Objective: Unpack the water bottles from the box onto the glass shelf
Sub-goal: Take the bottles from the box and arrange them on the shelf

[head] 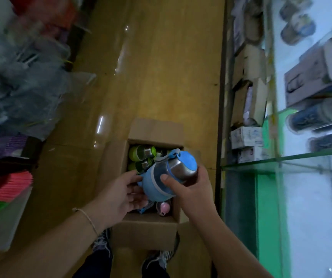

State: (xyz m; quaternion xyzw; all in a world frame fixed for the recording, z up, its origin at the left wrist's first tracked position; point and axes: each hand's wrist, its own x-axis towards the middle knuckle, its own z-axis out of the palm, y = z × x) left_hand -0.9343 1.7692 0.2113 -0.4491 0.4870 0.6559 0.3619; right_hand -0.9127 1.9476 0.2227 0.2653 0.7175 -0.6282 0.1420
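An open cardboard box stands on the wooden floor between my feet. My right hand grips a blue and steel water bottle just above the box, thumb across its middle. My left hand cups the bottle's blue lower end from the left with relaxed fingers. Inside the box lie green bottles at the far end and a pink one near me. The glass shelf runs along the right, at about the bottle's height.
The shelving unit on the right carries cardboard and white boxes and dark cylindrical items on higher glass shelves. Plastic-wrapped goods and coloured stacks crowd the left. Wooden floor stretches ahead.
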